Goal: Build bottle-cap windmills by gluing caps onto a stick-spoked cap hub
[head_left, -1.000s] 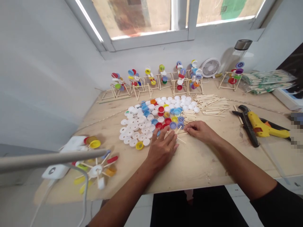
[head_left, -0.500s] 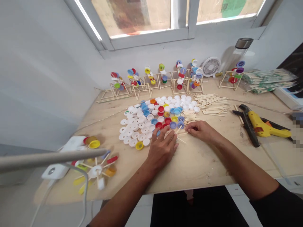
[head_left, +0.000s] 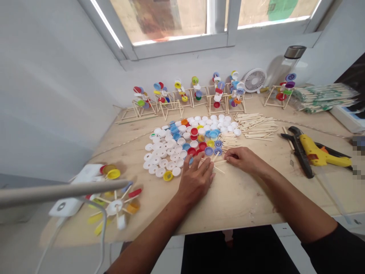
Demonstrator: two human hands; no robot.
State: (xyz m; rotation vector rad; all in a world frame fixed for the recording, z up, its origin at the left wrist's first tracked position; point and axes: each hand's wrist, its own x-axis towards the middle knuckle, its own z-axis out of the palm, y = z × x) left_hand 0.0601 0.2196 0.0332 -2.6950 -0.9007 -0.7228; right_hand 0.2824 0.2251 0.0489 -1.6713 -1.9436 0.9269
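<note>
My left hand (head_left: 196, 173) lies with fingers spread over a small stick assembly (head_left: 219, 169) on the wooden table (head_left: 228, 205); what is beneath the palm is hidden. Just to its right, my right hand (head_left: 241, 158) has its fingers pinched at the end of a thin stick of that assembly. White and coloured bottle caps (head_left: 165, 148) spread out beyond and left of my left hand. Short sticks (head_left: 229, 140) lie in a bundle beyond my right hand, with longer sticks (head_left: 256, 126) behind them.
Stick frames with cap wheels (head_left: 196, 95) line the wall. A yellow glue gun (head_left: 316, 150) is at right, near a small fan (head_left: 254, 80), a bottle (head_left: 291, 64) and bagged sticks (head_left: 322, 95). A cap wheel (head_left: 116, 207) and a grey bar (head_left: 62, 191) are at left.
</note>
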